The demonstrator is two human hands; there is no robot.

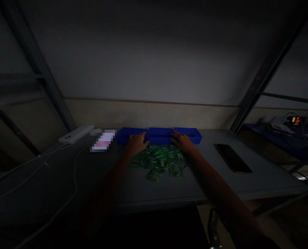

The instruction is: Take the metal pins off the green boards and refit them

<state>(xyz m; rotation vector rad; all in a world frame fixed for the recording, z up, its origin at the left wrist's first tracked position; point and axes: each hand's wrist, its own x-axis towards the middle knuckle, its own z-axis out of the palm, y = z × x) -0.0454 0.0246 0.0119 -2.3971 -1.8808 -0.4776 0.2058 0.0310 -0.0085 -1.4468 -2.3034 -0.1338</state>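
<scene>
Three blue plastic bins stand in a row at the back of the table: a left bin (129, 132), a middle bin (161, 135) and a right bin (191, 133). My left hand (137, 142) is at the join of the left and middle bins, its thumb and fingers apart around the middle bin's end. At the other end my right hand (183, 139) takes the same pose, where the middle and right bins meet. In front of the bins, between my forearms, lies a pile of small green-tinted clear packets (160, 159) with thin pieces inside. Darkness hides fine finger contact.
A phone with a lit screen (103, 141) lies on the left, beside a white power strip (76, 134) and white cables (75, 173). On the right lies a dark phone (233, 159). Metal posts frame the grey table (97, 180); a wall stands behind.
</scene>
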